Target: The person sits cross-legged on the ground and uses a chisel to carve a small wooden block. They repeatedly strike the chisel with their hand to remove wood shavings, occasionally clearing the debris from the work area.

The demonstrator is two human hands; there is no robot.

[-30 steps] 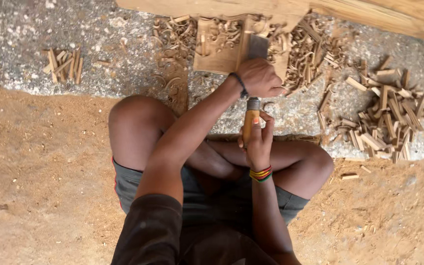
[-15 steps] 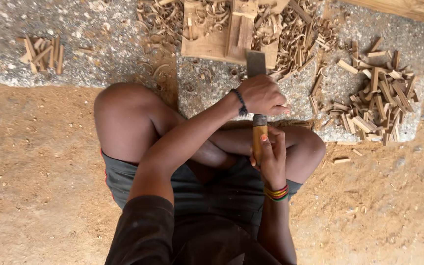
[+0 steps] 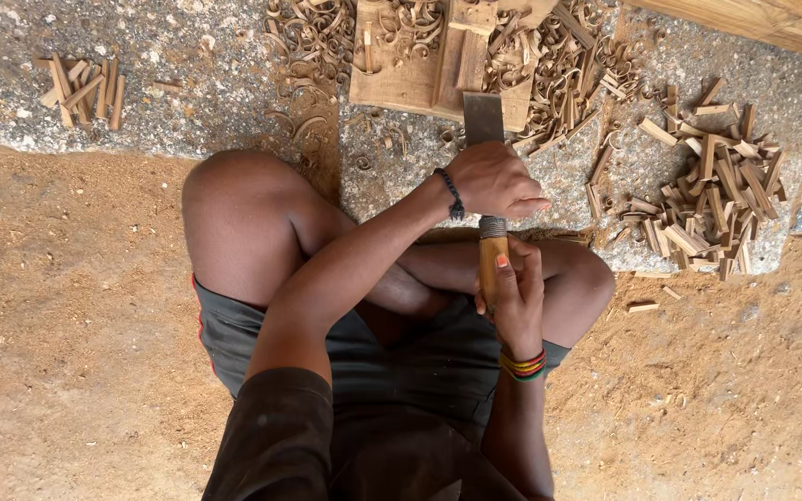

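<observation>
Wide chisel (image 3: pixel 485 176), two-handed grip, upper centre.
Left hand (image 3: pixel 497 180) clasps the blade, right hand (image 3: pixel 514 295) wraps the handle; edge best kept flat on wooden block (image 3: pixel 399 79).

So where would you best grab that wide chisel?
Probably as shown: the right hand wraps the wooden handle from the near end, and the left hand clasps the shank just behind the flat blade. The chisel points away, so come from the body side.
</observation>
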